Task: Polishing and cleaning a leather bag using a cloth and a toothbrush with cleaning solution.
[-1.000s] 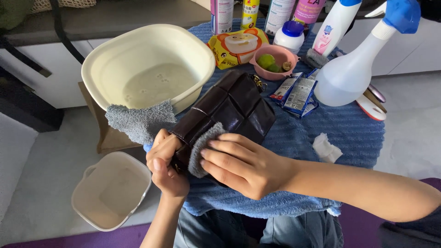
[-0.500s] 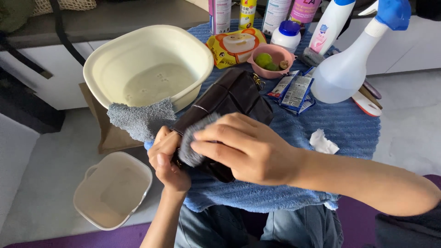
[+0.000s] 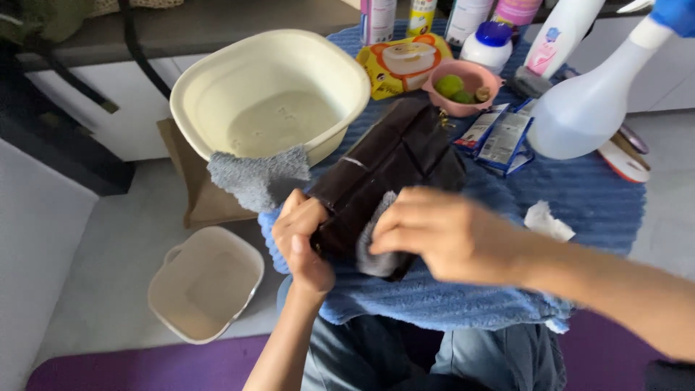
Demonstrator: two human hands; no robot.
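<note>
A dark brown leather bag (image 3: 394,159) lies on a blue towel (image 3: 572,195) over a small table in front of me. My left hand (image 3: 304,239) grips the bag's near corner. My right hand (image 3: 441,235) presses a grey cloth (image 3: 373,242) against the bag's near side; its fingers are blurred. Part of the bag's near edge is hidden under the right hand.
A cream basin (image 3: 271,94) holding a little water stands at the table's left, another grey cloth (image 3: 257,177) draped over its rim. A spray bottle (image 3: 586,108), bottles, sachets (image 3: 499,130), a pink bowl (image 3: 463,83) with green fruit and a crumpled tissue (image 3: 546,221) lie behind. A small cream tub (image 3: 206,282) sits on the floor.
My right hand with the grey cloth has slid along the bag's near side, from the top face down toward its edge. The left hand keeps its grip on the corner.
</note>
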